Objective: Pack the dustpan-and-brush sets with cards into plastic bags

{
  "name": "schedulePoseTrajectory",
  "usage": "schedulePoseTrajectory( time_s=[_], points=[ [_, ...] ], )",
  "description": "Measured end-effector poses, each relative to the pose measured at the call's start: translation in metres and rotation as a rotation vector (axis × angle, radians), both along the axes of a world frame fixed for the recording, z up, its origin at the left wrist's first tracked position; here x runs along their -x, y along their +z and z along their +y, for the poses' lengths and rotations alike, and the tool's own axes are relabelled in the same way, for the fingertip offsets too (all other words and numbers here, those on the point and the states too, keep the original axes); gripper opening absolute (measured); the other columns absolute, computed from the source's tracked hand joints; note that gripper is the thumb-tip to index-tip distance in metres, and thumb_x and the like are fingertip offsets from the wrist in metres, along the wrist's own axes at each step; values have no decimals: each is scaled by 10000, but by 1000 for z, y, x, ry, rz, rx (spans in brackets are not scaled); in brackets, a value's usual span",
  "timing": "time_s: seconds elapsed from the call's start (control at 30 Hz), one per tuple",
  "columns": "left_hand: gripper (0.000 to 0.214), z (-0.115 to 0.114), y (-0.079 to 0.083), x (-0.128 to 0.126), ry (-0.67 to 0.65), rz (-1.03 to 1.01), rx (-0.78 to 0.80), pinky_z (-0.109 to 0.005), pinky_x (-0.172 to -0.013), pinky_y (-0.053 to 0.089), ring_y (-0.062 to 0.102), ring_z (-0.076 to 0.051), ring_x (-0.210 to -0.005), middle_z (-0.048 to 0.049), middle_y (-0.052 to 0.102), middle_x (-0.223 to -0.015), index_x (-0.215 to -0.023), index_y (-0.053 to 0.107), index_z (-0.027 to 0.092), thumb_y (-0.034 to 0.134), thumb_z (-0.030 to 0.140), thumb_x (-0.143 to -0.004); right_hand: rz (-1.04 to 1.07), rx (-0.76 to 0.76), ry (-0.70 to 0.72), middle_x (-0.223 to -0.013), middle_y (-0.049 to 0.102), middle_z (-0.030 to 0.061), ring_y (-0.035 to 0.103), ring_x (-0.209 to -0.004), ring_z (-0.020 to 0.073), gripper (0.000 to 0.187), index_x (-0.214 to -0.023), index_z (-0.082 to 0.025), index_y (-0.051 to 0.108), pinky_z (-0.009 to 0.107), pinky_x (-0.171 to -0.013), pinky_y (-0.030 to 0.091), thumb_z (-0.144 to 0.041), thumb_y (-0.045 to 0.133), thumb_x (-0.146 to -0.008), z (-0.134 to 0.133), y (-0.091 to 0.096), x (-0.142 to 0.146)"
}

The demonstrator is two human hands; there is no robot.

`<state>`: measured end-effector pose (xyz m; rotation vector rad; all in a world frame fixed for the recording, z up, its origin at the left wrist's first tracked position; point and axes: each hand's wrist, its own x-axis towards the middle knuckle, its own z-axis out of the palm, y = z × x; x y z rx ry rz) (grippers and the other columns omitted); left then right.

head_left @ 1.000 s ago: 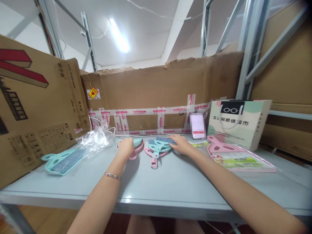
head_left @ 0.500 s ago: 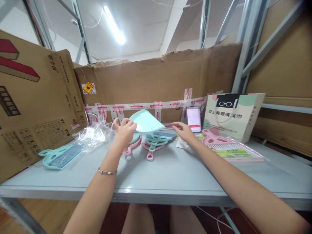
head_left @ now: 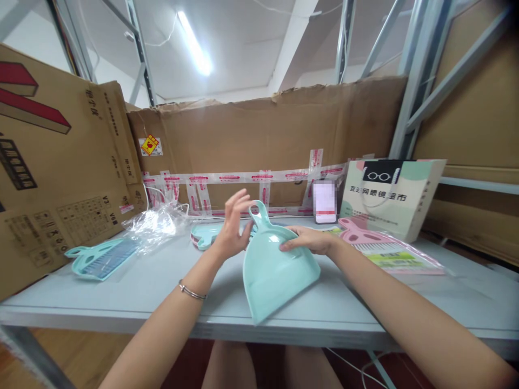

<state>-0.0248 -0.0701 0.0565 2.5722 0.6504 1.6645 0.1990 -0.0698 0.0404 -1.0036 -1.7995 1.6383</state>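
Observation:
A mint-green dustpan (head_left: pixel 279 275) is tilted above the front middle of the table, its handle pointing up and away from me. My right hand (head_left: pixel 310 240) grips its right edge, with the thumb on the inner face. Beside the handle, my left hand (head_left: pixel 235 224) is raised with fingers spread; it does not appear to hold anything. Behind that hand lie a mint-green piece and a pink one (head_left: pixel 203 235), partly covered. The other brushes and pans in the middle are mostly hidden behind the held dustpan.
At left lies a mint-green dustpan with a brush (head_left: pixel 103 259), near crumpled clear plastic (head_left: pixel 156 227). A pink wrapped set (head_left: pixel 385 248), a phone (head_left: pixel 325 202) and a paper bag (head_left: pixel 389 197) are at right. Cardboard (head_left: pixel 243 135) walls the back.
The dustpan has come down towards me and turned so its handle points away. My right hand has taken hold of its edge, and my left hand has let go.

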Motion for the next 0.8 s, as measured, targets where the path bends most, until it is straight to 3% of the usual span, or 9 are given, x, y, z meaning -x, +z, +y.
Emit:
schedulePoseTrajectory(
  time_s=[0.1, 0.17, 0.23, 0.3, 0.37, 0.43, 0.53, 0.63, 0.8],
  points=[
    [446, 4, 0, 4, -106, -150, 445, -357, -860, 448, 511, -220, -1103, -123, 456, -1294, -1271, 371, 224, 431, 354, -848, 34, -53, -102, -893, 673, 27, 634, -758, 162, 461, -1039, -195, 581, 263, -648, 520, -280, 717, -607, 2, -1, 4],
    [428, 6, -2, 9, -165, -8, 792, -329, -781, 484, 581, -220, -981, -85, 580, -1153, -1231, 448, 238, 447, 392, -832, 48, -104, -122, -936, 667, 32, 630, -822, 173, 434, -1039, -202, 577, 276, -695, 517, -301, 704, -635, 3, -1, 7],
    [397, 9, -5, 12, -181, 143, 958, -318, -771, 486, 587, -233, -963, -54, 632, -1065, -1153, 546, 243, 528, 369, -777, 36, -148, -103, -967, 661, 39, 619, -889, 191, 390, -1030, -206, 577, 304, -748, 510, -370, 664, -686, 6, -2, 7],
    [375, 12, -8, 13, -171, 178, 959, -322, -803, 475, 572, -240, -993, -35, 644, -1046, -1105, 592, 240, 563, 306, -737, -2, -215, -168, -959, 659, 59, 614, -907, 211, 370, -1002, -197, 577, 343, -762, 504, -477, 551, -762, 13, -4, 3],
    [369, 13, -10, 13, -145, 153, 934, -334, -829, 464, 560, -240, -1016, -25, 644, -1052, -1094, 603, 236, 539, 260, -732, -94, -371, -355, -978, 650, 86, 604, -935, 229, 400, -1001, -184, 566, 380, -788, 487, -514, 459, -803, 24, -10, -3],
    [387, 14, -10, 13, -133, 147, 943, -324, -829, 464, 562, -232, -1018, -18, 640, -1066, -1101, 601, 245, 530, 228, -721, -245, -586, -501, -1092, 615, 113, 560, -1032, 251, 407, -1063, -180, 547, 406, -852, 448, -456, 535, -765, 36, -20, -10],
    [403, 14, -11, 14, -130, 124, 987, -276, -755, 486, 598, -204, -949, -9, 642, -1061, -1110, 588, 269, 544, 219, -712, -442, -823, -410, -1233, 550, 101, 481, -1143, 277, 512, -1131, -210, 547, 407, -918, 392, -313, 667, -644, 49, -37, -14],
    [383, 16, -14, 16, -102, 81, 1020, -246, -654, 496, 628, -182, -833, -6, 661, -995, -1093, 590, 278, 560, 236, -713, -524, -891, -268, -1121, 633, 44, 548, -1046, 273, 340, -1007, -259, 631, 369, -865, 412, -271, 626, -667, 53, -47, -11],
    [387, 18, -15, 16, -133, 64, 1007, -255, -650, 500, 623, -195, -846, -13, 664, -959, -1066, 608, 277, 585, 229, -682, -578, -909, -351, -930, 701, 4, 605, -904, 268, 165, -801, -287, 684, 312, -754, 424, -240, 550, -716, 51, -48, -2]
  ],
)
